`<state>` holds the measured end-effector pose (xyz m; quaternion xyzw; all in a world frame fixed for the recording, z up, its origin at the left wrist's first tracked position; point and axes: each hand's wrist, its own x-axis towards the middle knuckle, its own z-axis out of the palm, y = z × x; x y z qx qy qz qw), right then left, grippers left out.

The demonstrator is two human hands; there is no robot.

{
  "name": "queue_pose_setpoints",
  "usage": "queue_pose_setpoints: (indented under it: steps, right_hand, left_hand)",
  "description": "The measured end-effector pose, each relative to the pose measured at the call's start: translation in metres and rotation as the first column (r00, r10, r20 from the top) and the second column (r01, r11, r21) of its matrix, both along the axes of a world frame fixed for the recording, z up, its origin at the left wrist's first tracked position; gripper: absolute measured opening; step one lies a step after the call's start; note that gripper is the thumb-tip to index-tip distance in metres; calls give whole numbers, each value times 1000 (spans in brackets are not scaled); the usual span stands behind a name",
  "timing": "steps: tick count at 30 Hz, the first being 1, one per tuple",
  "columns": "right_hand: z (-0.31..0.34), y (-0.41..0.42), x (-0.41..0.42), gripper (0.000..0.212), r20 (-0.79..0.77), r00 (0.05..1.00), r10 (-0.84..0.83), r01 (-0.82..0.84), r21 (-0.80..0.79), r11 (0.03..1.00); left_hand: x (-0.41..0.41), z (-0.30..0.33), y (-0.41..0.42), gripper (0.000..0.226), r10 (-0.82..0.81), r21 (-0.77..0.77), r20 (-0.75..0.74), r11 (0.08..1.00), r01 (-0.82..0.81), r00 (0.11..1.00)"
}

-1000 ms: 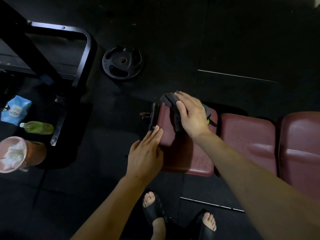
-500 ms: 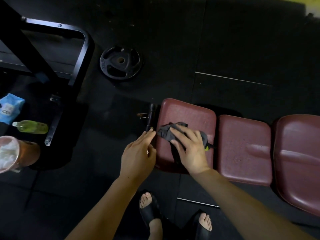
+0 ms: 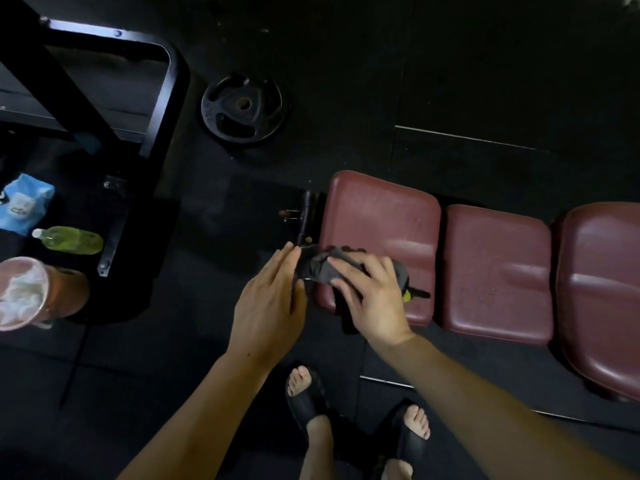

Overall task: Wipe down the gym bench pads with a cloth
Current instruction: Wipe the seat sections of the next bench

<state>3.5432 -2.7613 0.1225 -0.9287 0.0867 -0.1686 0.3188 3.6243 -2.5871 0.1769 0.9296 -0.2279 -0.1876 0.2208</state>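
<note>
A gym bench with three dark red pads runs from the centre to the right edge: a left end pad (image 3: 381,220), a middle pad (image 3: 497,271) and a larger right pad (image 3: 602,289). My right hand (image 3: 372,299) presses a crumpled dark grey cloth (image 3: 318,270) onto the near left corner of the left end pad. A bit of yellow shows at the cloth's right side. My left hand (image 3: 268,303) lies flat with fingers together beside the pad's left edge, fingertips near the black frame bar (image 3: 306,216).
A black weight plate (image 3: 242,107) lies on the dark rubber floor behind the bench. A black rack frame (image 3: 152,98) stands at left, with a green bottle (image 3: 69,240), a blue pack (image 3: 24,204) and a bin (image 3: 31,292). My sandalled feet (image 3: 308,396) stand below.
My right hand has dragged the cloth from the far edge of the left end pad toward me to its near left corner. My left hand slid slightly back with it.
</note>
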Motion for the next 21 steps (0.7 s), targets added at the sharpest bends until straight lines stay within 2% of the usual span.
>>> queue_pose_setpoints:
  steps: [2,5,7,13,17,21]
  right_hand:
    - [1,-17,32,30,15,1000,-24,24,-46,999]
    - [5,-46,102,30,38,973,-230,232,-90,969]
    - [4,-41,104,31,30,954,-300,301,-70,951]
    - [4,27,-8,29,10,997,-81,81,27,996]
    - [-1,-3,19,29,34,999,-11,12,-7,1000]
    - [2,-24,65,31,-47,957,-285,286,32,958]
  left_hand:
    - [-3,-1,1,57,-43,16,-4,999,43,999]
    - [-2,-9,1,57,-61,29,13,998,60,998]
    - [-2,-11,2,55,-20,35,10,999,20,1000]
    - [-13,-3,17,52,51,48,14,998,-52,999]
    - [-26,-3,18,50,29,53,-4,998,-29,1000]
    - [-33,-6,18,51,85,51,-3,995,-85,996]
